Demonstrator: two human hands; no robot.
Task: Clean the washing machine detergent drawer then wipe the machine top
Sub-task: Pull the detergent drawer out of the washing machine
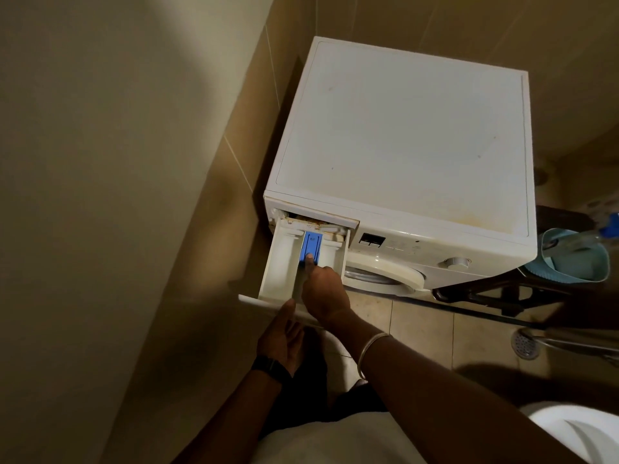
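A white washing machine stands in a corner, its flat top bare with faint yellowish stains near the front right. The detergent drawer is pulled far out at the front left, with grime around its slot. A blue insert sits in the drawer's middle compartment. My right hand reaches into the drawer with the index finger pressing the near end of the blue insert, the other fingers curled. My left hand holds the drawer's front panel from below, thumb on its edge.
A tiled wall runs close along the machine's left side. To the right stand a dark stool or frame and a light blue basin. A floor drain lies in the tiled floor, and a white toilet rim shows at the lower right.
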